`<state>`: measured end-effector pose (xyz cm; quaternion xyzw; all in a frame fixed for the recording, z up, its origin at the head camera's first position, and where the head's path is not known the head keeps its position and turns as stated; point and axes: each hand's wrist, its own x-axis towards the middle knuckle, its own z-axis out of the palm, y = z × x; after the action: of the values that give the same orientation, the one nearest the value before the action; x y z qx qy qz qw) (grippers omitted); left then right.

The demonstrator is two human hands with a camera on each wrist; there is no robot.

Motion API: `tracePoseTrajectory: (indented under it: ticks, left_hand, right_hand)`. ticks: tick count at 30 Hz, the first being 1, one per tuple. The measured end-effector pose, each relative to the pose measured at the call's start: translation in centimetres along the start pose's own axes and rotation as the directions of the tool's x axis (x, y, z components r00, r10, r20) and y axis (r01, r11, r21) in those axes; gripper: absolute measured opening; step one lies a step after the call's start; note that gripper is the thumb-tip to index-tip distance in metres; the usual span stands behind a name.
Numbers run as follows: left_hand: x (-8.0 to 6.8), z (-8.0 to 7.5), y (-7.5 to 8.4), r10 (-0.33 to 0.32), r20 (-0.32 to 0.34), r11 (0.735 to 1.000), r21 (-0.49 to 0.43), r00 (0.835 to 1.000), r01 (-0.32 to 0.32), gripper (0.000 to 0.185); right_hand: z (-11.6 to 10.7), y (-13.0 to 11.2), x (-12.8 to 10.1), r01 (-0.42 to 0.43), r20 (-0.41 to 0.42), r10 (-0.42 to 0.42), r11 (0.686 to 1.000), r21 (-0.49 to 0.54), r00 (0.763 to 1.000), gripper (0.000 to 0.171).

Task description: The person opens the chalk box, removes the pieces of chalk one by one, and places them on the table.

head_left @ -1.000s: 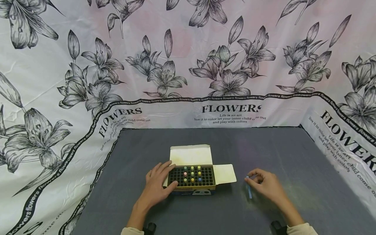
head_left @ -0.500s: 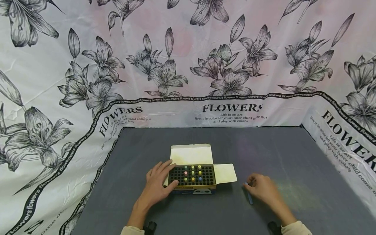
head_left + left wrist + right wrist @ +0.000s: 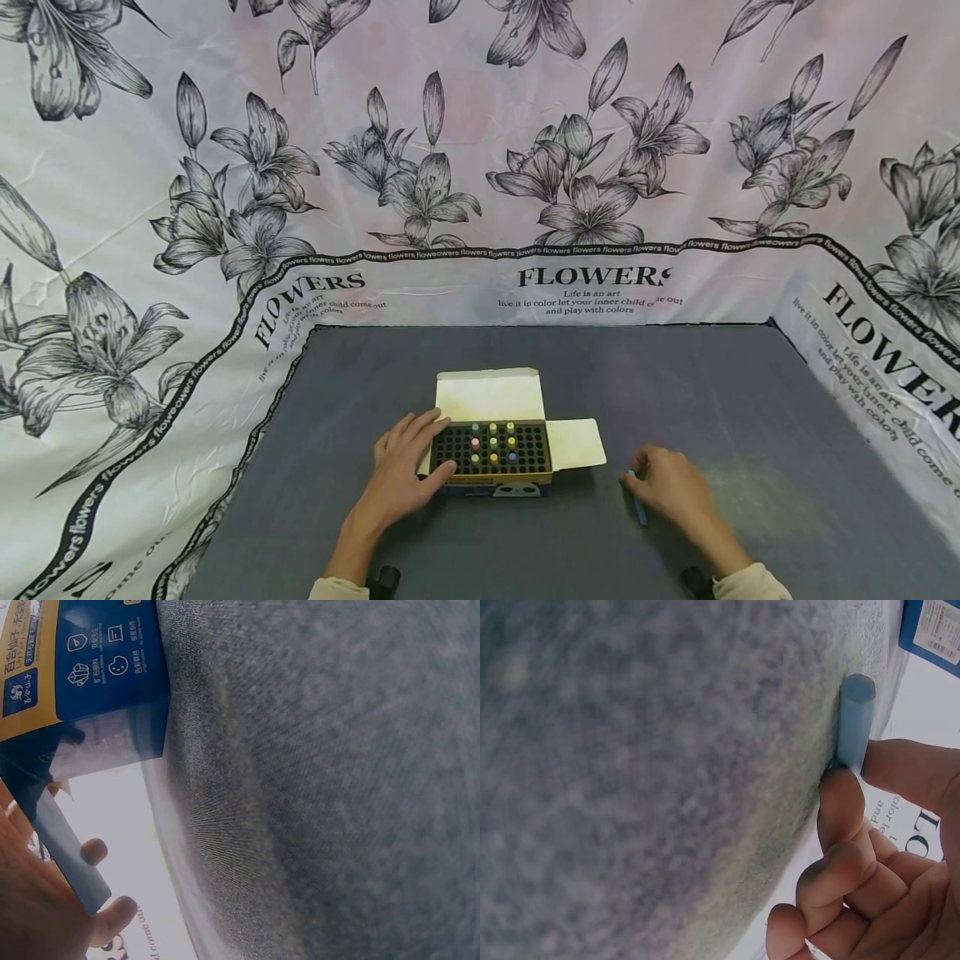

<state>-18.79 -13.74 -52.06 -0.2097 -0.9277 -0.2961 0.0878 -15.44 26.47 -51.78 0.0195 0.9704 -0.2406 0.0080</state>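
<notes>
A blue chalk stick [image 3: 640, 510] slants close over the grey table, right of the box. My right hand [image 3: 673, 485] pinches its upper end between thumb and fingers; the right wrist view shows the chalk [image 3: 856, 712] jutting out past the fingertips. The blue and yellow chalk box [image 3: 491, 487] stands with its lid up. Several coloured chalk ends poke from the black holed insert [image 3: 534, 447] inside. My left hand [image 3: 403, 467] rests along the box's left side, fingers spread and thumb at the near left corner. In the left wrist view a side flap [image 3: 71, 847] hides part of that hand.
The box's raised lid [image 3: 487, 396] leans back, and its right flap [image 3: 575, 442] sticks out toward my right hand. Behind the grey table [image 3: 525, 550] and at its sides hangs white cloth [image 3: 442, 292] with printed flowers and lettering.
My right hand has moved slightly toward me and to the left, bringing the chalk stick with it, now more slanted. The left hand and the box have stayed in place.
</notes>
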Motion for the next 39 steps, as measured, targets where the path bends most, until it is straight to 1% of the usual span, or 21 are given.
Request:
tracePoseTrajectory:
  ticks: [3,7,10,14,20,26,28,30,35,37,39]
  left_hand:
    - [-0.1,0.0,-0.1,-0.004,0.001,1.000,-0.008,1.000,0.004,0.060]
    - [-0.1,0.1,-0.1,-0.007,0.001,1.000,-0.006,1.000,0.007,0.060]
    - [-0.1,0.1,-0.1,-0.010,-0.001,1.000,-0.006,1.000,0.010,0.060]
    - [-0.2,0.1,0.0,-0.016,0.005,1.000,-0.021,1.000,0.016,0.060]
    - [-0.1,0.2,-0.1,-0.014,0.007,1.000,-0.028,1.000,0.015,0.060]
    - [0.1,0.2,-0.2,-0.009,0.003,1.000,-0.019,1.000,0.009,0.061]
    - [0.2,0.1,-0.2,-0.010,0.004,1.000,-0.020,1.000,0.010,0.061]
    - [0.2,0.0,-0.2,-0.009,0.002,1.000,-0.026,1.000,0.009,0.061]
    - [0.1,-0.1,-0.3,-0.012,0.002,1.000,-0.019,1.000,0.012,0.060]
    - [0.1,-0.1,-0.3,-0.011,0.004,1.000,-0.014,1.000,0.011,0.060]
    - [0.0,-0.1,-0.3,-0.007,0.005,1.000,-0.018,1.000,0.007,0.060]
  right_hand:
    - [0.0,0.1,0.1,-0.002,0.008,0.002,1.000,0.000,1.000,0.024]
    - [-0.3,0.4,0.2,0.010,0.003,-0.010,0.999,0.036,1.000,0.024]
    - [-0.9,0.6,0.3,0.040,-0.022,-0.038,0.997,0.071,0.999,0.025]
    - [-2.3,0.5,0.1,0.079,-0.067,-0.071,0.990,0.118,0.995,0.027]
    - [-4.5,-0.8,0.2,0.126,-0.159,-0.100,0.978,0.166,0.982,0.032]
    - [-5.5,-2.7,0.4,0.153,-0.208,-0.107,0.964,0.220,0.972,0.032]
    - [-5.6,-3.5,0.5,0.167,-0.226,-0.113,0.957,0.238,0.968,0.030]
    - [-5.4,-4.2,0.6,0.205,-0.253,-0.136,0.942,0.267,0.958,0.027]
    - [-4.0,-5.8,0.9,0.332,-0.325,-0.231,0.895,0.299,0.917,0.023]
    - [-3.2,-6.3,1.1,0.356,-0.335,-0.253,0.888,0.292,0.907,0.024]
    - [-2.5,-6.8,1.2,0.369,-0.336,-0.267,0.884,0.287,0.903,0.026]
